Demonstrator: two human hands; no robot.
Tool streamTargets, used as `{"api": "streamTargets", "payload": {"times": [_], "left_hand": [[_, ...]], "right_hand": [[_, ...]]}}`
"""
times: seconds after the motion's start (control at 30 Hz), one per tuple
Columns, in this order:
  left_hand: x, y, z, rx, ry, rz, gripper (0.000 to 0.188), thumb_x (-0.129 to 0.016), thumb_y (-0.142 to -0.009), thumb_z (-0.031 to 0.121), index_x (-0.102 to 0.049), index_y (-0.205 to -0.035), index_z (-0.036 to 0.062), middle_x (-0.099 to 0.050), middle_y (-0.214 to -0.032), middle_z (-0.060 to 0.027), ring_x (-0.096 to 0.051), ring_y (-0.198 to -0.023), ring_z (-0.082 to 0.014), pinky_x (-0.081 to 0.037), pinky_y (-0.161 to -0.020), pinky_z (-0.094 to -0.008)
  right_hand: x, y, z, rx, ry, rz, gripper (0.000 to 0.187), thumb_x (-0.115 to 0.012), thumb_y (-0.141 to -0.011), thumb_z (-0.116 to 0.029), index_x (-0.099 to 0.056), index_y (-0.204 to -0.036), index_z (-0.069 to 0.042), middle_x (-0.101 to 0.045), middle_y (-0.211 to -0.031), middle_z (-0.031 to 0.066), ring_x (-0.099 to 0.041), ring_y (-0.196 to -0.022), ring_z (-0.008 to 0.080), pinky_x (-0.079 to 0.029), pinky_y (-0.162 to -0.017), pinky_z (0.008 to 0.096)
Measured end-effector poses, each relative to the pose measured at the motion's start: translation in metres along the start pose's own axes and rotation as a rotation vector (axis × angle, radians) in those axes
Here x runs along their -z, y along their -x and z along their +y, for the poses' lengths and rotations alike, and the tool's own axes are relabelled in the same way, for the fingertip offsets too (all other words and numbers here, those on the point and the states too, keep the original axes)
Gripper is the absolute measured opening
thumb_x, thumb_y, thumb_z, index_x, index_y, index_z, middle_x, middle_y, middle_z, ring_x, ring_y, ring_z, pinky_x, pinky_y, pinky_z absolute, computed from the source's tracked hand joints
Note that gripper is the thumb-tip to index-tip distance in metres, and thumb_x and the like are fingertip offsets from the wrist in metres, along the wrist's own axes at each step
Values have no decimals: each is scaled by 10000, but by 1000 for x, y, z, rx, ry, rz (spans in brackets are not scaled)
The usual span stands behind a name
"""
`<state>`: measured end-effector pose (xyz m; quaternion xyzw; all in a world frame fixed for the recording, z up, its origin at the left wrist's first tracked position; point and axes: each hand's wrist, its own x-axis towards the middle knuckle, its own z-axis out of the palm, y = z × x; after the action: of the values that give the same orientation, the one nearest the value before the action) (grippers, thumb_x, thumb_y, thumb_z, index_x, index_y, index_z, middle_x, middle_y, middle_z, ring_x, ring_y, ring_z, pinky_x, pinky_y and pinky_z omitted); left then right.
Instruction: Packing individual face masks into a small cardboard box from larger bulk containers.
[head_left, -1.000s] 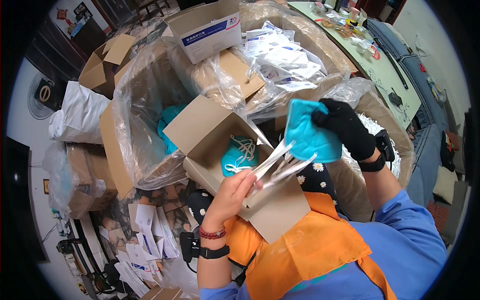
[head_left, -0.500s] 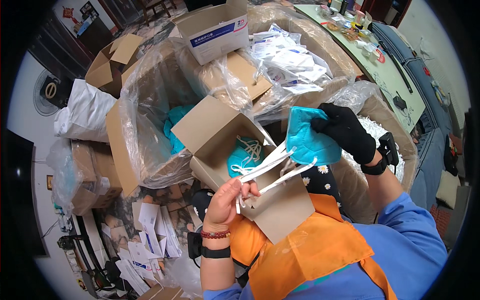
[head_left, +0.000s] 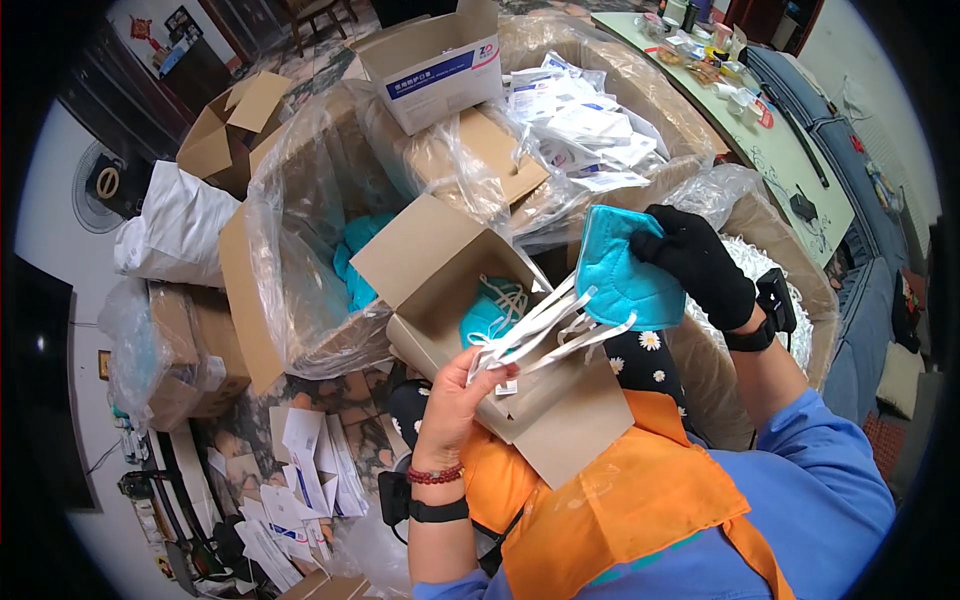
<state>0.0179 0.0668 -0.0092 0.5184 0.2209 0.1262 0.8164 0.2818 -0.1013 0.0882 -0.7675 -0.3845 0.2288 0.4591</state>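
The left hand, bare, has its thumb and fingers closed on loose white straps. These run up and rightward to the teal mask, which is above and to the right of that hand, well apart from its fingers. The right hand, in a black glove, grips the mask by its upper right edge, so the mask hangs tilted just left of the glove, its straps stretched between the hands.

Below the straps stands an open cardboard box, one flap lying over the orange apron. Inside it, beyond the left fingertips, lies a second mask with white straps.

Farther out, a plastic-lined carton on the left holds more teal masks; white packets fill another carton. Beyond, at upper right, is a pale green table beside a blue sofa.
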Motion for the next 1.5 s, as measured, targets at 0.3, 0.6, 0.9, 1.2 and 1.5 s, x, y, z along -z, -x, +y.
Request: {"api": "streamTargets", "payload": {"times": [0.3,0.6,0.9,1.2,1.5], "left_hand": [[-21,-16,2,39,-83,61,138,-627,-912,57,-684,-1025,2,-666,-876,-23,-589,-809,-68,-476,-748,-229],[-29,-20,-8,-293,-526,166,153,-694,-882,136,-711,-940,-5,-655,-833,-11,-514,-653,-69,-364,-581,-222],[-39,-9,-15,-169,-261,200,220,-583,-972,184,-681,-994,-11,-663,-814,-24,-601,-737,-84,-485,-672,-247],[-41,0,-18,-248,-485,109,158,-617,-902,93,-734,-983,25,-536,-665,55,-379,-573,-42,-301,-513,-240],[-63,-3,4,-483,-641,331,206,-599,-814,-44,-728,-960,22,-608,-730,-44,-519,-635,-117,-386,-560,-252]], "right_hand": [[-17,9,-6,-70,-108,-118,242,-695,-893,-251,-660,-987,-30,-640,-813,6,-535,-756,65,-460,-666,272],[-20,19,-9,-50,-173,-226,399,-703,-881,-180,-606,-1235,-24,-684,-1001,57,-590,-879,78,-497,-804,272],[-13,33,-14,-40,-233,-143,343,-672,-903,-225,-636,-1170,-14,-684,-957,39,-583,-868,72,-488,-786,260],[2,35,-2,-58,-502,0,322,-637,-918,-219,-631,-1166,-13,-678,-1003,26,-594,-912,86,-473,-853,258],[-38,48,14,-285,-683,-538,399,-679,-899,-273,-609,-1187,-7,-668,-1054,31,-615,-928,88,-496,-847,255]]}}
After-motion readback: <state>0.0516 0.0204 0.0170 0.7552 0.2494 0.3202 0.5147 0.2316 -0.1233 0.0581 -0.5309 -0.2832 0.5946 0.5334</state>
